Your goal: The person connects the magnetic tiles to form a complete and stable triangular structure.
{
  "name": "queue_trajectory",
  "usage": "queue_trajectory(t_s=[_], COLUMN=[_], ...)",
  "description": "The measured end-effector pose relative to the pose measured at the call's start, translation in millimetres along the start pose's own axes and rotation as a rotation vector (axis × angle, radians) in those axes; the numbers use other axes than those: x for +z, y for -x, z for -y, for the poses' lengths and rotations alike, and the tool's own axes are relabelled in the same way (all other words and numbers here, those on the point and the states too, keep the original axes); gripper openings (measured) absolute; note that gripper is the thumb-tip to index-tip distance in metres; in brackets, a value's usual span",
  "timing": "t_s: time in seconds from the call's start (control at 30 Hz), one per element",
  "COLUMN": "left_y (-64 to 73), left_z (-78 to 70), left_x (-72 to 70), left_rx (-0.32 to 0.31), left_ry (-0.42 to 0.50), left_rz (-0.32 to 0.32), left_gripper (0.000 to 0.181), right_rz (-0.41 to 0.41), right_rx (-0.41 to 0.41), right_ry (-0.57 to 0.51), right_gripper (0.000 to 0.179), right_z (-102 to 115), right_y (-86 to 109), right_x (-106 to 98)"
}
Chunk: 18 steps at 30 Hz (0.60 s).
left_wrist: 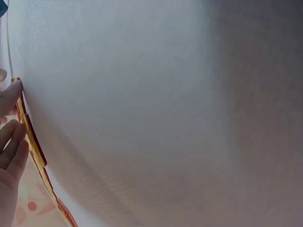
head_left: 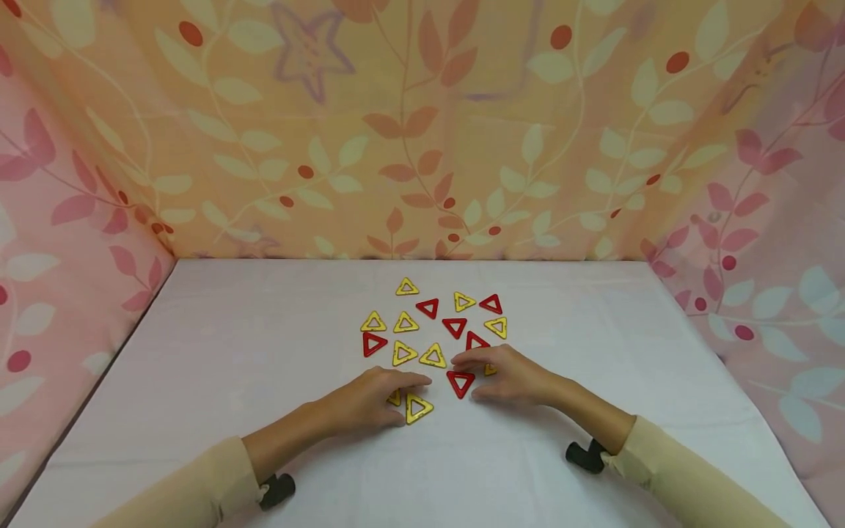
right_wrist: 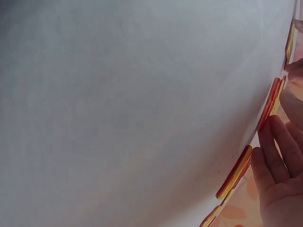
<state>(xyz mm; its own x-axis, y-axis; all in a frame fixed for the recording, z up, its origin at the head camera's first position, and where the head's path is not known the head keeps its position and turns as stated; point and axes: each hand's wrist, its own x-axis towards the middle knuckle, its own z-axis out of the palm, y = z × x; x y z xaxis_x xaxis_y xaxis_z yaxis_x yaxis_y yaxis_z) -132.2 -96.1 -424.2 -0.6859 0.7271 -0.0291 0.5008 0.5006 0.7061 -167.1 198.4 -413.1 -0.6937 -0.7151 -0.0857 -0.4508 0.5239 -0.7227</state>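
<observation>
My left hand [head_left: 370, 400] rests low over the white table, fingers extended, palm down. Partly hidden under its fingers is a yellow triangle tile [head_left: 394, 401]; another yellow triangle tile [head_left: 410, 415] lies between the thumb and index finger. My right hand [head_left: 511, 378] reaches in from the other side. A red triangle tile [head_left: 461, 374] lies between its thumb and fingers, and a yellow triangle [head_left: 490, 372] is partly covered by the hand. In the wrist views, both the left fingers [left_wrist: 16, 156] and right fingers [right_wrist: 274, 146] look mostly straight, right at the tiles' edges.
Several more red and yellow triangle tiles lie scattered flat beyond the hands, among them a red one [head_left: 367, 345] at the left and a yellow one [head_left: 406, 292] farthest back. A floral curtain [head_left: 409, 147] hangs behind the white-covered table [head_left: 251, 330] and along both sides.
</observation>
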Motion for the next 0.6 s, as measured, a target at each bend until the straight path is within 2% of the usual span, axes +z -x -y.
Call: queue_trajectory(t_s=[0.43, 0.6], left_y=[-5.4, -8.1], left_z=[-3.7, -5.3], left_x=[2.0, 3.0], left_rx=[0.018, 0.016], left_ry=[-0.042, -0.038], left_rz=[-0.036, -0.031], left_gripper=[0.048, 0.044], right_rz=[0.012, 0.025], right_rx=[0.018, 0.013], right_ry=[0.043, 0.041], right_gripper=[0.045, 0.043], right_z=[2.3, 3.8], right_y=[-3.3, -2.9], right_x=[4.3, 6.5])
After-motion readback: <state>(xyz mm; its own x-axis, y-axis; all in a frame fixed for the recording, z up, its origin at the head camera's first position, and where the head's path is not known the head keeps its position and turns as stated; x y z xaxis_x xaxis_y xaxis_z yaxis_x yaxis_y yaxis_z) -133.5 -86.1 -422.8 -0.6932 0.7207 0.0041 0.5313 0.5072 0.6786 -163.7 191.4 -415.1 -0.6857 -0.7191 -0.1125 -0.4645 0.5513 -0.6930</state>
